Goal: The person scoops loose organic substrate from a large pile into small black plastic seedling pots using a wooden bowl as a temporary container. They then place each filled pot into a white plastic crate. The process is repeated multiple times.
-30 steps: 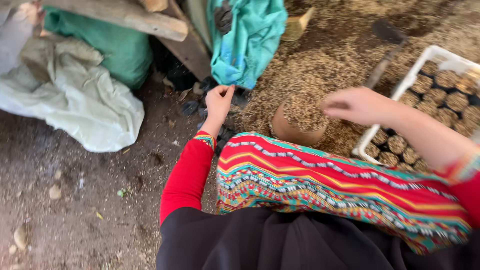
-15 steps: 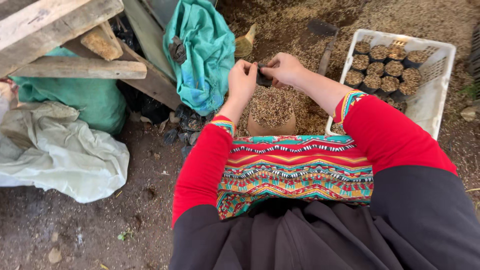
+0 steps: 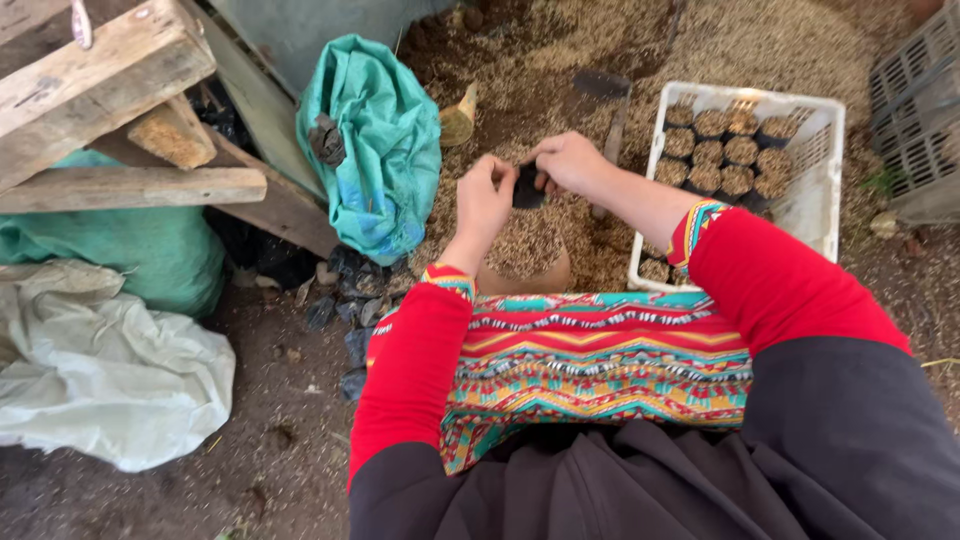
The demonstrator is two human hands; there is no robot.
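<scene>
My left hand (image 3: 483, 199) and my right hand (image 3: 567, 161) meet over a brown bowl (image 3: 522, 266) heaped with husk-like grain. Both pinch a small black plastic bag (image 3: 527, 184) between them, its mouth hard to make out. Just to the right stands a white plastic crate (image 3: 823, 190) holding several filled black bags topped with the same grainy mix. A large pile of loose husk mix (image 3: 780, 45) spreads behind the bowl and crate. A bright patterned cloth (image 3: 600, 365) lies across my lap below the bowl.
A teal sack (image 3: 375, 150) leans left of the bowl, with wooden beams (image 3: 110, 80), a green sack (image 3: 150, 250) and a crumpled white sack (image 3: 100, 370) farther left. A dark trowel-like tool (image 3: 606, 100) lies in the pile. Grey crates (image 3: 920, 120) stand at the right edge.
My left hand came up from the ground by the teal sack and my right hand came across from the crate; both now hold the small black bag over the bowl.
</scene>
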